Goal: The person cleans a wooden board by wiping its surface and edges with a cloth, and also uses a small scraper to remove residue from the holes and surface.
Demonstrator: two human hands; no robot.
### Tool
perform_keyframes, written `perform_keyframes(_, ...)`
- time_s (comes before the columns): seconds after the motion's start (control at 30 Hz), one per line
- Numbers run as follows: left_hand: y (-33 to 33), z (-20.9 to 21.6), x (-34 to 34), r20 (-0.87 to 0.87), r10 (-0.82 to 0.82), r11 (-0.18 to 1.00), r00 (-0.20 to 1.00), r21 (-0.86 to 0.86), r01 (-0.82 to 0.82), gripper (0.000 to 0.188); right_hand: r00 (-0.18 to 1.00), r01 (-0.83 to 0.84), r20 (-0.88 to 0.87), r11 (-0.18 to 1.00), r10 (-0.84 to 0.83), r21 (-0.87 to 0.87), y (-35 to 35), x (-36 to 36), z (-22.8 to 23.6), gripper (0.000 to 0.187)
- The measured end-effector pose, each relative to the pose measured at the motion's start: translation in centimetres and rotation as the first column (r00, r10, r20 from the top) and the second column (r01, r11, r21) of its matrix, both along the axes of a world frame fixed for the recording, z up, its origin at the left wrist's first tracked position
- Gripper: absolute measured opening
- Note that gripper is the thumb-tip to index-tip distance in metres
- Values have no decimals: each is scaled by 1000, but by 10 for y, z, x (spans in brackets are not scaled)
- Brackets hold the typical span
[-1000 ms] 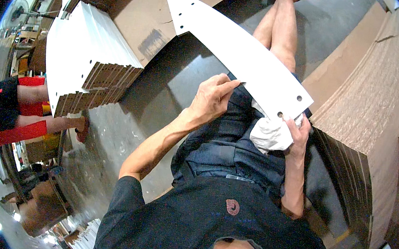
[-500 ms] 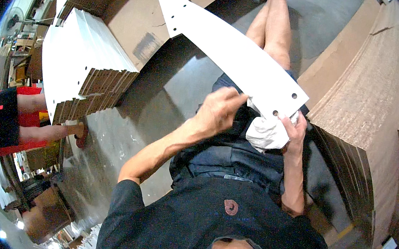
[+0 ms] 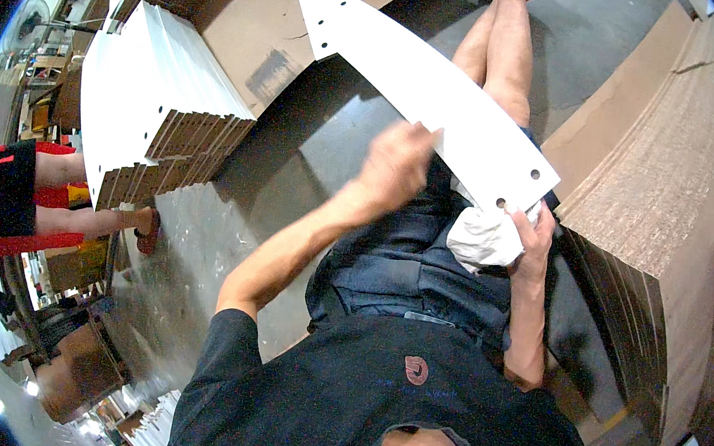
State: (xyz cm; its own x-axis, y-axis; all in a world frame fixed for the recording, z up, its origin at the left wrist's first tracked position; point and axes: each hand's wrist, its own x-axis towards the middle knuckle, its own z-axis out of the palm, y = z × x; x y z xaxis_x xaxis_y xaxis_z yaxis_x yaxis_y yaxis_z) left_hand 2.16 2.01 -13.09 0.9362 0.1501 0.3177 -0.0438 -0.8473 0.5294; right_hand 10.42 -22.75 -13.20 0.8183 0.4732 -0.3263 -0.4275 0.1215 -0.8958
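Observation:
A long, curved white panel [image 3: 450,85] with dark round holes slants across the view, its near end in front of my lap. My right hand [image 3: 532,241] grips that near end, thumb beside a hole. A crumpled white cloth [image 3: 486,239] is bunched under the panel against this hand. Along the panel's left edge, my left hand [image 3: 398,165] is closed, its fingers curled and smeared by motion. Something small and pale shows at its fingertips; I cannot make out what it is.
Stacked white panels [image 3: 128,86] stand at the left beside a large cardboard sheet [image 3: 257,17]. Brown boards [image 3: 667,169] are piled at the right. Far left, another person's leg [image 3: 83,219] shows beside red and black clothing. Grey floor [image 3: 223,252] lies between.
My left hand has moved up and away along the panel's left edge. The panel, cloth and my right hand have shifted slightly to the right in view.

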Motion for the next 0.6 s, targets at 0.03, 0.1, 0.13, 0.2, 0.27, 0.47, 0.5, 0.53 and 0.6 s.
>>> perform_keyframes(0.03, -24, 5, -3, 116, -90, 996, 989, 16, 89, 41, 1000, 6, -21, 1000, -5, 17, 2, -1, 1, 36)
perform_keyframes(0.1, -45, 24, -10, 16, -180, 973, 984, -141, 180, 40, 998, 29, -58, 998, -26, 50, 3, -3, 3, 37)
perform_keyframes(0.13, -47, 26, -10, -47, -175, 972, 983, -167, 165, 37, 999, 13, -41, 998, -10, 59, 4, -1, 2, 38)
perform_keyframes(0.2, -25, 27, -11, 23, 37, 945, 999, -325, -28, 29, 1000, -3, -9, 998, 3, 67, 2, 0, -1, 39)
perform_keyframes(0.27, 10, 24, -20, 21, 314, 865, 949, -418, -277, 23, 1000, 0, -18, 997, 1, 78, -2, 2, -6, 39)
perform_keyframes(0.47, 126, -41, -55, -416, 366, -155, 832, -909, -387, 21, 981, 124, 151, 992, -119, -25, -18, 2, -19, 29)
perform_keyframes(0.5, 132, -45, -52, -353, 345, -206, 869, -932, -297, 22, 996, 82, 25, 997, -82, 3, -23, 7, -10, 30)
perform_keyframes(0.53, 138, -50, -47, -285, 329, -257, 900, -944, -205, 24, 994, 44, -102, 998, -40, 35, -26, 12, 0, 30)
perform_keyframes(0.6, 153, -70, -32, -54, 228, -324, 972, -946, 23, 27, 984, 142, -107, 990, -140, 5, -37, 8, -2, 34)
